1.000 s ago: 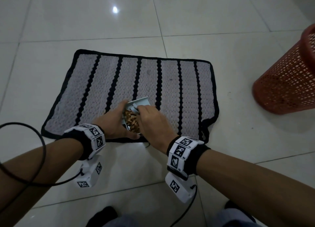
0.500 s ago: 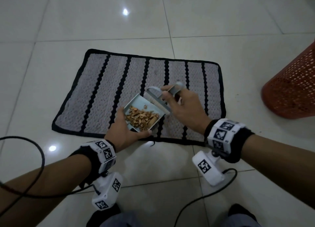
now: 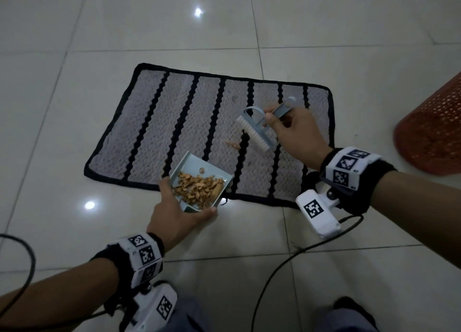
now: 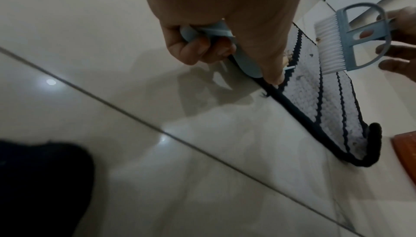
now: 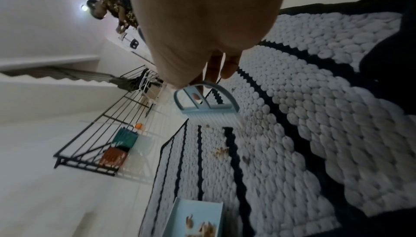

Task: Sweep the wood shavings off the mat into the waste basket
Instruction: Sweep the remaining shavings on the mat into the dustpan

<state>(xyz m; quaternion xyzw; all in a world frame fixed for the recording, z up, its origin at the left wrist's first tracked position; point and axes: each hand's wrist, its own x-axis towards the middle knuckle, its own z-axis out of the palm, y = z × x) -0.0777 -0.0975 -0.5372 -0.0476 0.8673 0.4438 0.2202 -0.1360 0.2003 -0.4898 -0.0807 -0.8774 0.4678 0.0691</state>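
A grey mat with black stripes lies on the tiled floor. My left hand grips a light blue dustpan by its handle, lifted over the mat's near edge, with a heap of wood shavings in it. My right hand holds a small blue brush with white bristles above the mat's right part. A few shavings lie on the mat just left of the bristles. The orange waste basket stands at the right edge. In the left wrist view the dustpan handle sits in my curled fingers.
Pale glossy floor tiles surround the mat. A black cable trails from my right wrist across the floor. My dark shoes are at the bottom. A black metal rack with coloured boxes and another person stand far off.
The dustpan has been lifted off the mat and drawn toward me with the shavings in it. My right hand has carried the brush up and to the right, away from the pan.
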